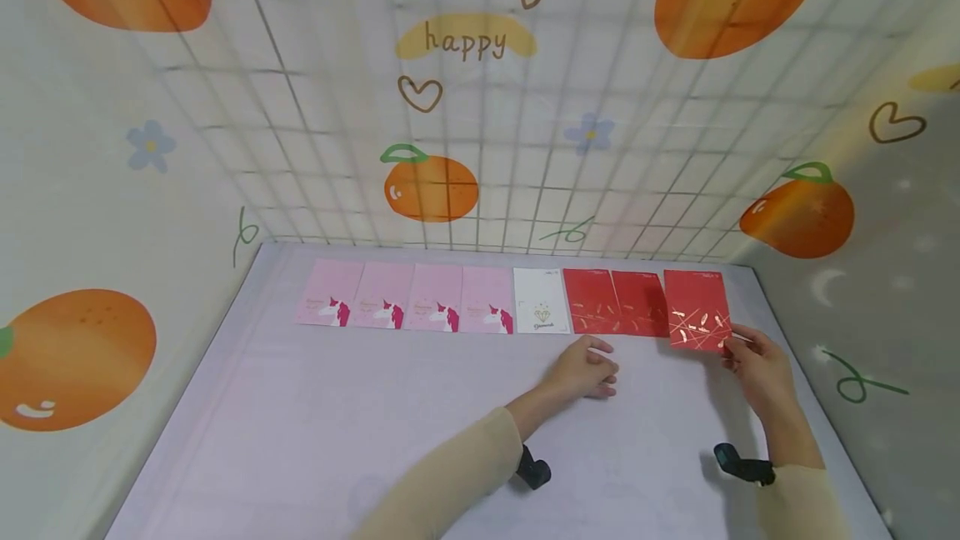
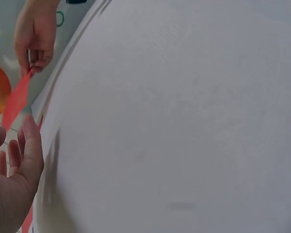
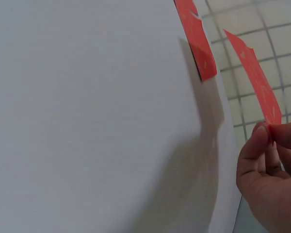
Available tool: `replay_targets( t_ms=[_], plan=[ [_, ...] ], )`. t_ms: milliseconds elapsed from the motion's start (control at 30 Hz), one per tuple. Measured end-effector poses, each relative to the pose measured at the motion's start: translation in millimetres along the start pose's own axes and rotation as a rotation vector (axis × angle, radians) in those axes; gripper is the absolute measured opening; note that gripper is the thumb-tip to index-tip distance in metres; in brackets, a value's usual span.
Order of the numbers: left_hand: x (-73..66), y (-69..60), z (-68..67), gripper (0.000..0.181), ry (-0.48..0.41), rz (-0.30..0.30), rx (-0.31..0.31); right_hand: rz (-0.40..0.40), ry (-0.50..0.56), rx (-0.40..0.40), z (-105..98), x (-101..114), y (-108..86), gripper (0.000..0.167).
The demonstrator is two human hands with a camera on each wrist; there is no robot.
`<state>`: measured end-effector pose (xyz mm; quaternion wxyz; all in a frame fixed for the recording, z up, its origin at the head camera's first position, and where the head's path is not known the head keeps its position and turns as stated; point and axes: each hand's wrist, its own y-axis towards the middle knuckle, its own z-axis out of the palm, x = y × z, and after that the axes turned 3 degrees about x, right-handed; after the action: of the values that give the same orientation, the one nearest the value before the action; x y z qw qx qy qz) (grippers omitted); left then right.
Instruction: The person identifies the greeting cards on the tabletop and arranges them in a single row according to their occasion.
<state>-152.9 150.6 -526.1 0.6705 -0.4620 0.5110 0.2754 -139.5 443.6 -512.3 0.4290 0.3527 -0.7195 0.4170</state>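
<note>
My right hand [image 1: 763, 373] pinches a red card with gold markings [image 1: 697, 307] by its lower right corner, at the right end of a row of cards. In the right wrist view, thumb and fingertips of the right hand [image 3: 271, 170] hold that red card [image 3: 259, 80] above the table. My left hand [image 1: 585, 369] hovers in front of the row with loosely bent fingers and holds nothing. Nearest to it are a red card [image 1: 591, 300] and a white card with a gold diamond [image 1: 542, 300]. Another red card [image 1: 639, 302] lies beside the held one.
Several pink cards with a unicorn [image 1: 487, 298] continue the row to the left. All lie along the far edge of the white table [image 1: 337, 423]. Behind stands a white wire grid covered with an orange-printed curtain [image 1: 487, 123]; printed cloth [image 1: 900, 290] also hangs at the right.
</note>
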Motion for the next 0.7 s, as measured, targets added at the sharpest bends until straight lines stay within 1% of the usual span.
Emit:
replay_targets(
  t_ms=[67,133,200,233,400,433,567,700],
  plan=[
    [-0.9,-1.0,-1.9,0.025,-0.003,0.006,0.002,-0.006,0.027,0.011,-5,1,9.4,0.052],
    [-1.4,-1.4,-3.6,0.024,-0.01,0.014,0.007,-0.02,0.025,0.023,-9,2,17.8,0.05],
    [-1.8,-2.2,-5.5,0.024,-0.016,0.024,0.016,-0.022,0.046,0.031,-12,4,24.5,0.049],
    [-2.1,-2.7,-6.4,0.025,-0.019,0.027,0.021,-0.023,0.038,0.031,-14,5,27.5,0.049],
    [-1.6,-6.8,-12.4,0.027,-0.039,0.042,0.038,-0.015,-0.108,0.026,-16,10,40.0,0.052],
    [-1.5,-8.1,-14.0,0.028,-0.043,0.044,0.042,-0.007,-0.12,0.024,-16,10,42.6,0.053],
    [-3.0,-14.0,-21.8,0.029,-0.058,0.064,0.064,0.027,-0.128,0.021,-17,11,50.2,0.052],
    [-3.9,-19.0,-29.8,0.029,-0.066,0.075,0.088,0.051,-0.125,0.025,-17,6,55.7,0.05]
  ],
)
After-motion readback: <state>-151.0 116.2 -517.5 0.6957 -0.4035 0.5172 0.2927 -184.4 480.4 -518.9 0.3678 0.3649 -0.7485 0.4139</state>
